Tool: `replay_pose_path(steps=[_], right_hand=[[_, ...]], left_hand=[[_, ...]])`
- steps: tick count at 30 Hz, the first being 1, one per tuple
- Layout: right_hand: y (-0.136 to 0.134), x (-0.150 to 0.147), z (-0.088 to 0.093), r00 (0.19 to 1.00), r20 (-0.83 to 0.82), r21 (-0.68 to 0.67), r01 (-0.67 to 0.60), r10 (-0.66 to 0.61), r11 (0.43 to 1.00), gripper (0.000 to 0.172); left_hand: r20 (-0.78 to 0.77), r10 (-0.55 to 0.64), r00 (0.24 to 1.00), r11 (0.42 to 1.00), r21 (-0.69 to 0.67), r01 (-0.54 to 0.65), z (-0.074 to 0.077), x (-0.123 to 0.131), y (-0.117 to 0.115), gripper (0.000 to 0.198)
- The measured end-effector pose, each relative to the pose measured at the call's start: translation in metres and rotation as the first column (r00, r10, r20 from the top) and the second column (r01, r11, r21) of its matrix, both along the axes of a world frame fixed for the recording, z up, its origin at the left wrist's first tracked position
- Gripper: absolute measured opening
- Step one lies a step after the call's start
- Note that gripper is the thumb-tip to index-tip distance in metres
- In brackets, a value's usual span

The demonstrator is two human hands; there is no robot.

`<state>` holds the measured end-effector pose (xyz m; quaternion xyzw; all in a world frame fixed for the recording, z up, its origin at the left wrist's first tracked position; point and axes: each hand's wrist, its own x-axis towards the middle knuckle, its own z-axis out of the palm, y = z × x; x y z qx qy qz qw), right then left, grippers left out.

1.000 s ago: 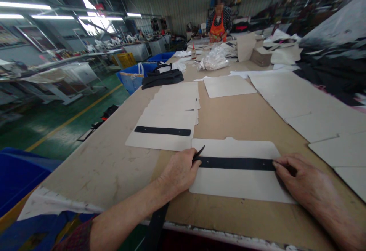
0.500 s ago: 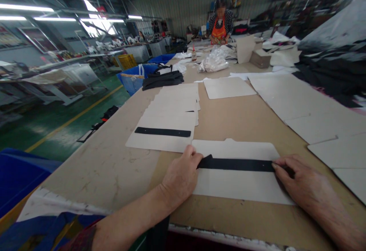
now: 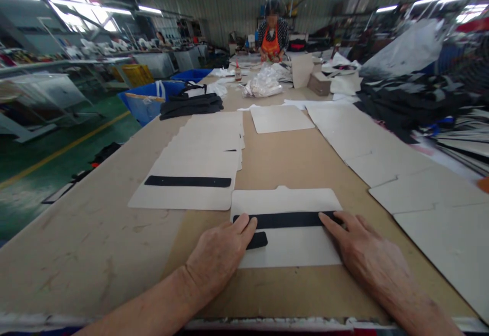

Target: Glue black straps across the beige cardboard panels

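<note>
A long black strip (image 3: pixel 288 220) lies across a cream panel (image 3: pixel 294 254) near the table's front edge. My left hand (image 3: pixel 219 249) presses its fingertips onto the strip's left end. From beneath that hand a short black piece (image 3: pixel 260 240) pokes out, its other end hidden by the fingers. My right hand (image 3: pixel 369 249) rests spread fingertips on the strip's right end, index finger on top. To the left, another cream panel (image 3: pixel 183 198) bears a similar black strip (image 3: pixel 187 181) with small marks.
Overlapping cream sheets (image 3: pixel 412 183) cover the table's right side. Another sheet (image 3: pixel 280 119) lies farther back. Folded black fabric (image 3: pixel 191 105) and a blue bin (image 3: pixel 147 102) stand at the left edge. A person in an orange apron (image 3: pixel 270 45) is at the far end.
The strip now lies flatter, its left end no longer bunched. The short piece shows beneath my left hand. My right fingers have spread onto the strip. The view has turned right.
</note>
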<state>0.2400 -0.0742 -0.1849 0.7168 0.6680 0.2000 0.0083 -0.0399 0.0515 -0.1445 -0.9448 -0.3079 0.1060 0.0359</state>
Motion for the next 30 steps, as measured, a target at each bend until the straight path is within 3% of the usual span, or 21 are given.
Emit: replay_pose_path(steps=[5,12,19,23,27,30], right_hand=[[-0.002,-0.005,0.005,0.999,0.042,-0.087,0.028,-0.025,0.996,0.053],[0.006,-0.01,0.018,1.0,-0.023,-0.164,0.016,-0.02,0.986,0.052],[-0.006,-0.011,0.014,0.993,-0.09,-0.052,-0.078,0.073,0.996,0.05],[-0.025,-0.01,0.002,0.962,-0.242,-0.01,-0.131,0.125,0.991,0.043],[-0.039,0.0,-0.011,0.91,-0.397,0.139,-0.068,0.118,0.988,0.035],[-0.043,0.006,-0.022,0.913,-0.386,0.241,-0.033,0.127,0.97,0.04]], left_hand=[[0.004,-0.001,1.0,0.999,-0.036,0.001,-0.002,-0.001,0.007,0.066],[0.077,0.032,0.996,0.993,-0.114,-0.023,0.003,0.003,0.015,0.05],[0.11,-0.013,0.994,0.994,-0.107,0.025,0.008,-0.008,0.003,0.063],[0.065,-0.009,0.998,0.989,-0.144,0.018,0.006,-0.02,-0.009,0.077],[0.114,0.112,0.987,0.974,-0.207,-0.087,0.005,-0.035,-0.018,0.077],[0.205,0.297,0.933,0.94,-0.232,-0.249,0.006,-0.042,-0.021,0.05]])
